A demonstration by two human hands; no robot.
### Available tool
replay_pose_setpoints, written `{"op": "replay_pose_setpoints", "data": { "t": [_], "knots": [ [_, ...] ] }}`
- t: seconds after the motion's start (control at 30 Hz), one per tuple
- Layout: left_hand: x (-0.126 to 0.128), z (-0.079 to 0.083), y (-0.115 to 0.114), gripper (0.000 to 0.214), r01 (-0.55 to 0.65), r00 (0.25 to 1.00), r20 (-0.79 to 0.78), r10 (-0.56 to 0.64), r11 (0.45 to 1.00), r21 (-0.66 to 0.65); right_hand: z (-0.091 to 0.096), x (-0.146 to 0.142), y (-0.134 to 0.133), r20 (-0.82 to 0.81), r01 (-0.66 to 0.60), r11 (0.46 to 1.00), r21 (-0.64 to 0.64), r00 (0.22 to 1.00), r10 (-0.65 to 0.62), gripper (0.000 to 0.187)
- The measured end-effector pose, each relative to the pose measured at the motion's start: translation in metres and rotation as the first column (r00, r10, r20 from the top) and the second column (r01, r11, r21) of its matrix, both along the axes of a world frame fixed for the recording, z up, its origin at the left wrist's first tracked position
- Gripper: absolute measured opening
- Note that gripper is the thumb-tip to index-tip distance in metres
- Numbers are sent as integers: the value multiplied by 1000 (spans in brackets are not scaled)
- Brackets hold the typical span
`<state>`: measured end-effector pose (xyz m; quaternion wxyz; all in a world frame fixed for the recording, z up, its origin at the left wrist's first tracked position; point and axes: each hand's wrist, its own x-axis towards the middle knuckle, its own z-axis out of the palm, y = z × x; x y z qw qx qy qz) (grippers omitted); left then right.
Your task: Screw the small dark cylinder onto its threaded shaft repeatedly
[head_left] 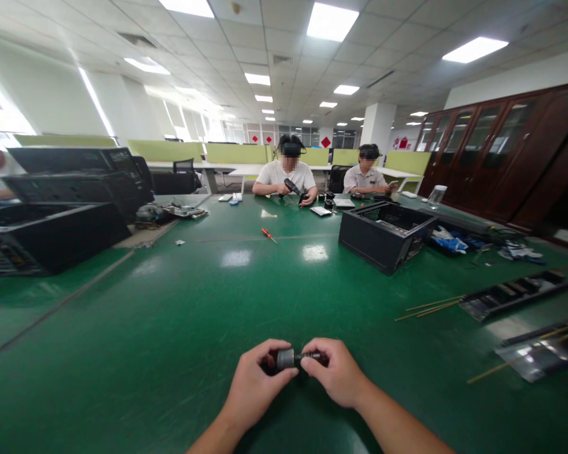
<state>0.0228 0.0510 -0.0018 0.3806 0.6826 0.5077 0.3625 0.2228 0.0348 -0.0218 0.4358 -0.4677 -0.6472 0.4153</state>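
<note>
Low over the green table (184,328), my left hand (258,381) is closed around a short grey metal cylinder (286,359), fingers and thumb at its sides. Out of the cylinder's right end runs a thin dark shaft (299,358), roughly level. My right hand (334,371) pinches the right part of that shaft between thumb and fingers. The two hands face each other with a small gap between the fingertips. Whether cylinder and shaft are one piece cannot be made out, and the fingers hide part of both.
An orange-handled screwdriver (267,234) lies further back on the table. Open black computer cases stand at right (388,236) and left (52,239). Thin brass-coloured rods (428,309) and dark trays (515,293) lie at right. Across the table, a person (288,173) holds a power drill (292,186).
</note>
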Motion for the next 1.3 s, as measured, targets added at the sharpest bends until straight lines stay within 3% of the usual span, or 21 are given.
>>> {"op": "replay_pose_setpoints", "data": {
  "t": [1.3],
  "knots": [
    [-4,-8,5,38,-3,997,72,5,1000,-29,0,-1,0,-91,-23,998,-56,996,17,13]
  ]
}}
